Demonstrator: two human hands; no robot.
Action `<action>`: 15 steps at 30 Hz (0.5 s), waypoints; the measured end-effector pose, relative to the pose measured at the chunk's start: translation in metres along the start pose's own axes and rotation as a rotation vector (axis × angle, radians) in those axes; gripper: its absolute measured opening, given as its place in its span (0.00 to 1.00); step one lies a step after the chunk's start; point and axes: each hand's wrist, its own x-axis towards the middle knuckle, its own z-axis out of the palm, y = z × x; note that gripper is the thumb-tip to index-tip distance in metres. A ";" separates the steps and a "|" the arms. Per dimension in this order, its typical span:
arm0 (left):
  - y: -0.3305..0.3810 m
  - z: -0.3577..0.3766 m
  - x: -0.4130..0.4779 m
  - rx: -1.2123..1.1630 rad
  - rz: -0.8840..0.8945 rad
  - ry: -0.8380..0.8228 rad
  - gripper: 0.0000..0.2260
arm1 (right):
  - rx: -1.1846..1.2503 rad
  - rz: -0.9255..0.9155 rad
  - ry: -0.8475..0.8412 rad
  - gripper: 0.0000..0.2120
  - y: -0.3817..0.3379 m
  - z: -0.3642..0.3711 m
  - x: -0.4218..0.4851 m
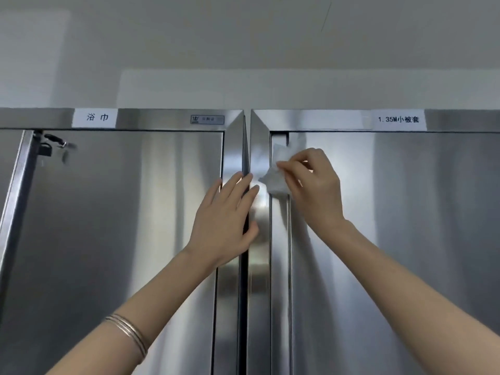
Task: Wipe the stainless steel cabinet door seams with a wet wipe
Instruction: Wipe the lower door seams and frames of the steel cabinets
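Steel on two doors, left door (121, 212) and right door (392, 212), under two white labels (94, 118). One wipe (276, 174), pinched by the right hand (316, 188), sits on the right door's seam (288, 239) near its top left corner. Left hand (224, 220) lies flat, fingers straight, holding nothing, across the middle gap (244, 293).

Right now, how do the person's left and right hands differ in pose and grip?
The left hand lies flat, fingers straight, holding nothing; the right hand pinches a crumpled white wet wipe. The left hand spans the dark gap between the stainless steel cabinets; the right hand is at the right door's seam. Both reach up high.
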 end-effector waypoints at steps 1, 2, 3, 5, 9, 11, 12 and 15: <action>-0.005 0.003 0.006 0.004 -0.015 0.007 0.26 | -0.016 -0.014 -0.064 0.07 0.004 0.009 -0.001; -0.009 0.006 0.011 0.003 -0.031 0.012 0.26 | -0.026 0.004 -0.166 0.10 0.006 0.016 -0.003; -0.013 0.010 0.015 -0.002 -0.043 0.014 0.27 | -0.054 0.035 -0.289 0.11 0.011 0.022 -0.006; -0.018 0.019 0.019 -0.020 -0.056 0.013 0.28 | -0.067 0.093 -0.450 0.07 0.021 0.030 -0.021; -0.027 0.039 0.015 -0.060 -0.042 0.036 0.30 | -0.142 -0.096 -0.462 0.08 0.027 0.028 -0.053; -0.029 0.049 0.011 -0.073 -0.037 0.044 0.30 | -0.120 -0.130 -0.522 0.15 0.029 0.023 -0.061; -0.030 0.054 0.010 -0.083 -0.036 0.041 0.30 | -0.101 -0.131 -0.546 0.17 0.028 0.021 -0.062; -0.031 0.066 0.006 -0.112 -0.032 0.041 0.31 | -0.053 -0.123 -0.650 0.23 0.033 0.015 -0.066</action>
